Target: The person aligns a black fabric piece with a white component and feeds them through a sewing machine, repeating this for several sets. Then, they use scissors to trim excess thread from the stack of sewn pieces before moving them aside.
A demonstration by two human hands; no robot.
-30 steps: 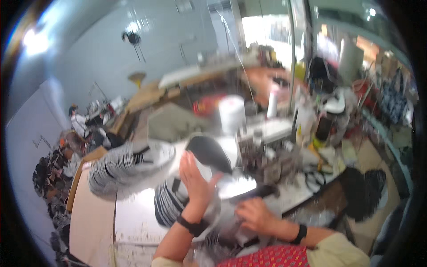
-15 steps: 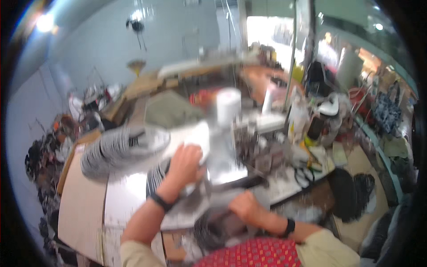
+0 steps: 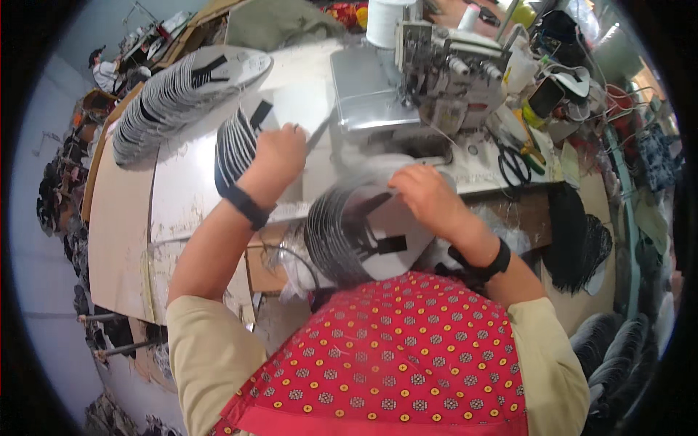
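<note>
My left hand (image 3: 282, 160) is closed at the right end of a small stack of grey shoe uppers (image 3: 236, 149) with black edges, on the white table. Its fingertips are hidden behind the hand. On my lap, leaning against the table edge, sits a second nested stack of shoe uppers (image 3: 338, 229) with black straps on top. My right hand (image 3: 429, 196) has its fingers bent and pressed at the upper right edge of this lap stack, gripping the edge of a grey upper. A sewing machine (image 3: 451, 73) stands just beyond both hands.
A long row of stacked grey uppers (image 3: 171, 102) lies at the far left of the table. Black-handled scissors (image 3: 514, 166) rest on the right. White thread cones (image 3: 389, 22) stand behind the machine. Dark fabric pieces (image 3: 574, 247) are at the right.
The view has tilted down, showing more of my apron and lap. My left hand stays beside the small stack; my right hand stays by the lap stack, which now shows more sharply.
</note>
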